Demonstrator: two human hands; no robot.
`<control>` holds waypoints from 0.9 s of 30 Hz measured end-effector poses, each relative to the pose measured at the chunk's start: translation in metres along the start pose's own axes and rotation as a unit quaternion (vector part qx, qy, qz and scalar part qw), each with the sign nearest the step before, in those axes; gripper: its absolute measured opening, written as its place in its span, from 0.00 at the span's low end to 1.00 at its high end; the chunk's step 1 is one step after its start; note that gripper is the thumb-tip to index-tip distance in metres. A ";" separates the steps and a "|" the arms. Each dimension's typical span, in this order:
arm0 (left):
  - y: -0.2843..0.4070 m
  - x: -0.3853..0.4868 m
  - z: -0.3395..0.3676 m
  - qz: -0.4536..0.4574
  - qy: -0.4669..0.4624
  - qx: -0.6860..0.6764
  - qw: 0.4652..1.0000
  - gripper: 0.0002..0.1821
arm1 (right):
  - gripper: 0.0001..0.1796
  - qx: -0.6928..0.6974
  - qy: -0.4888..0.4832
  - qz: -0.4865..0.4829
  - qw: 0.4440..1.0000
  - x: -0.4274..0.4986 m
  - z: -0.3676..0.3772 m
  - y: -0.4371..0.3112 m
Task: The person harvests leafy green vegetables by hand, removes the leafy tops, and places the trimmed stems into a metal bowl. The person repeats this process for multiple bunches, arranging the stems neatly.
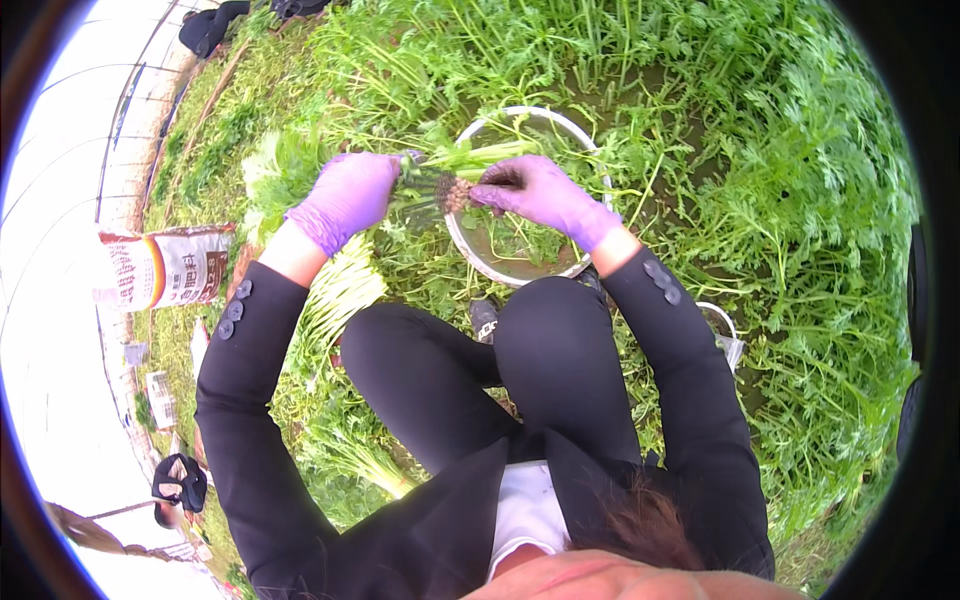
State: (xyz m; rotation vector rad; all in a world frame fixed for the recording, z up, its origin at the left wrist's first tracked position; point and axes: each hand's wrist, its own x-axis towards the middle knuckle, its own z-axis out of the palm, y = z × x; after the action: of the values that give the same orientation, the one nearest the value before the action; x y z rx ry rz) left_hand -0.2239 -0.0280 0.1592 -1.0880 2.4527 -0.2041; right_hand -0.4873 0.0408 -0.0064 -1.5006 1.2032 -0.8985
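Note:
Both my hands wear purple gloves. My left hand [352,196] is closed around a bunch of leafy greens [424,187], whose pale, soil-stained root ends [454,193] point right. At those root ends are the fingertips of my right hand [536,193], pinched together; dark soil marks the glove's fingers. Beneath my right hand stands a round white-rimmed tub [517,279], with loose greens and stems inside. Cut pale-green stalks [345,289] lie in a pile below my left wrist. Motion blurs the held bunch slightly.
Dense feathery-leaved greens [810,187] grow to the right. A printed sack [169,270] and a white crate [160,399] are at left. Closer by lies another bundle [367,457]. A white handle [721,311] shows beside my right arm. Two people [214,26] [180,484] are farther off.

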 end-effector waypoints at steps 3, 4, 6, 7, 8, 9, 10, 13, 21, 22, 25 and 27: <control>-0.008 -0.013 -0.009 0.027 0.022 0.108 0.994 0.34 | 0.29 -0.220 0.030 0.150 0.963 0.001 -0.030 0.017; -0.015 -0.020 -0.012 0.023 0.020 0.155 0.987 0.34 | 0.27 -0.247 0.031 0.206 0.946 -0.009 -0.045 0.021; -0.029 -0.028 -0.014 0.043 0.076 0.243 0.966 0.34 | 0.25 -0.116 0.063 0.272 0.953 -0.021 -0.063 0.021; -0.032 -0.027 -0.012 0.037 0.064 0.288 0.955 0.34 | 0.25 -0.061 0.037 0.245 0.967 -0.022 -0.065 0.015; -0.034 -0.024 -0.011 0.049 0.068 0.335 0.938 0.34 | 0.25 -0.007 -0.006 0.189 0.982 -0.021 -0.063 0.009; -0.033 -0.021 -0.008 0.091 0.134 0.331 0.930 0.34 | 0.25 0.031 -0.032 0.149 0.988 -0.015 -0.053 0.000; -0.031 -0.017 -0.006 0.114 0.172 0.333 0.920 0.34 | 0.25 0.097 -0.059 0.099 0.989 -0.005 -0.040 -0.008; -0.029 -0.017 -0.004 0.142 0.223 0.381 0.886 0.34 | 0.27 0.202 -0.116 0.016 0.972 0.017 -0.019 -0.017; -0.059 -0.054 -0.019 0.087 0.189 0.479 0.853 0.29 | 0.21 -0.016 0.002 0.199 0.980 -0.011 -0.066 -0.020; -0.056 -0.049 -0.020 0.089 0.194 0.494 0.843 0.31 | 0.22 0.063 -0.031 0.121 0.990 -0.004 -0.054 -0.030; -0.043 -0.038 -0.022 0.104 0.192 0.526 0.822 0.33 | 0.28 0.210 -0.129 -0.072 0.967 0.024 -0.016 -0.047; -0.043 -0.045 -0.027 0.110 0.225 0.566 0.786 0.33 | 0.34 0.001 -0.069 0.054 0.996 0.026 -0.020 -0.042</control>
State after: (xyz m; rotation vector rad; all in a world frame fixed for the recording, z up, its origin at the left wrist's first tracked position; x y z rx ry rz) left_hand -0.1807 -0.0248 0.2113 -0.1925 2.0881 -1.7412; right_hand -0.4897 0.0123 0.0389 -1.4584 1.1696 -0.7119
